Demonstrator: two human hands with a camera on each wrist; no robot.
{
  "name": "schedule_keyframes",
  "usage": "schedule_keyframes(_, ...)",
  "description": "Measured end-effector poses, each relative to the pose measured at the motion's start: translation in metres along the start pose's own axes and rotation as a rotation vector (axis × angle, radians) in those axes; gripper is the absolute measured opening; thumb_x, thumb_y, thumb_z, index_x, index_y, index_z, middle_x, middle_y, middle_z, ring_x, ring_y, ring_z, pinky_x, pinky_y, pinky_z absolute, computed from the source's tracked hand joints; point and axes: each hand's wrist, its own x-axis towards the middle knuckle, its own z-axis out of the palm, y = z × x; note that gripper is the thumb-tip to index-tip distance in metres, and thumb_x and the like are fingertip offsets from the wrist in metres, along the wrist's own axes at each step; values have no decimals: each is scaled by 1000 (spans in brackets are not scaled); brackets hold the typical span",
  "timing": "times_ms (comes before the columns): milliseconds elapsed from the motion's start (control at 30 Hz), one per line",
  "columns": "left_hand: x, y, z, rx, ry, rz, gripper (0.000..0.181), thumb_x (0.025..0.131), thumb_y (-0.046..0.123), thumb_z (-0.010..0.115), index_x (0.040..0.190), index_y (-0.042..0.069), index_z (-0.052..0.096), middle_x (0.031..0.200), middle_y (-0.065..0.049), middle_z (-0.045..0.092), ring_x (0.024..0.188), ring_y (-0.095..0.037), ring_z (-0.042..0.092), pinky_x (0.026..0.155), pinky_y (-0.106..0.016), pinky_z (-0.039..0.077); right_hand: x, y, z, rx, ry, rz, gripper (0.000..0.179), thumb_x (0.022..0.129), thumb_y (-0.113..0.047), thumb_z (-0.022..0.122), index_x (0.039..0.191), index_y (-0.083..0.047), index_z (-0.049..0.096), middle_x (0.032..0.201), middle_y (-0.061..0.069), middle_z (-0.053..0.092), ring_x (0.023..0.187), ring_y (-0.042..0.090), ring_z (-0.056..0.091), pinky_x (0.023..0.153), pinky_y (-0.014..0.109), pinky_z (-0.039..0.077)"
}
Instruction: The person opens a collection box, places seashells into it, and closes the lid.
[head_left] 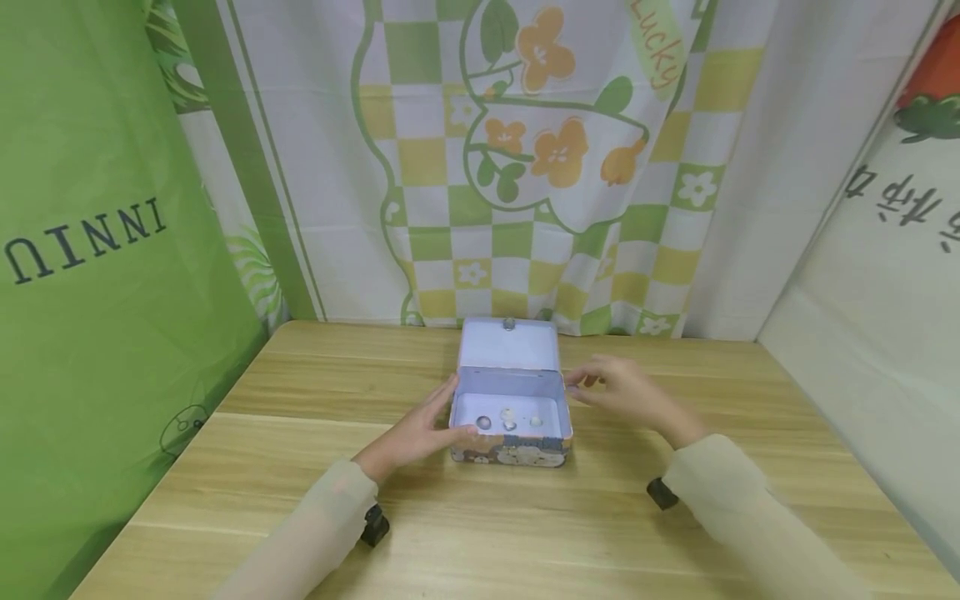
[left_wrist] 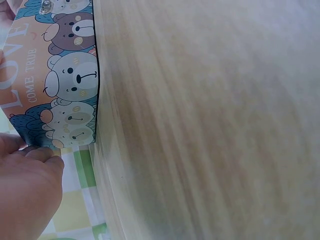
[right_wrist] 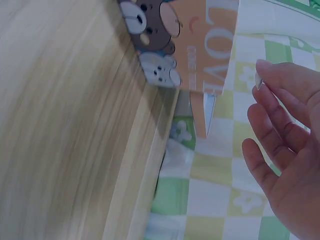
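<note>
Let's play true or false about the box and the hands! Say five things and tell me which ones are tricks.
1. The lid is open. True.
2. The box has nothing in it. False: small round pieces lie inside.
3. The left hand touches the box. True.
4. The right hand holds nothing. False: it pinches a small thing.
5. The box has bears on it. True.

Left grip (head_left: 414, 435) holds thumb apart from fingers — right grip (head_left: 632, 393) pinches between thumb and forefinger.
</note>
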Motion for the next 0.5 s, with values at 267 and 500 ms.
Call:
schedule_keyframes(267,0,0,0,12,-3,0,93,97,38,67,162,18,4,167,-5,4,151,-29,9,118,-56,14,15,-5,15,41,-12,-28,19,90,-9,74,109,-8,76,107,4,72,95,25,64,82,43,56)
schedule_keyframes(500,0,-1,0,9,-6,7,92,97,37,66,162,17,4,167,-8,3,151,-30,8,118,-56,14,26,-12,25,52,-29,-57,18,91,-10,74,109,-7,75,106,4,71,96,27,65,84,39,56)
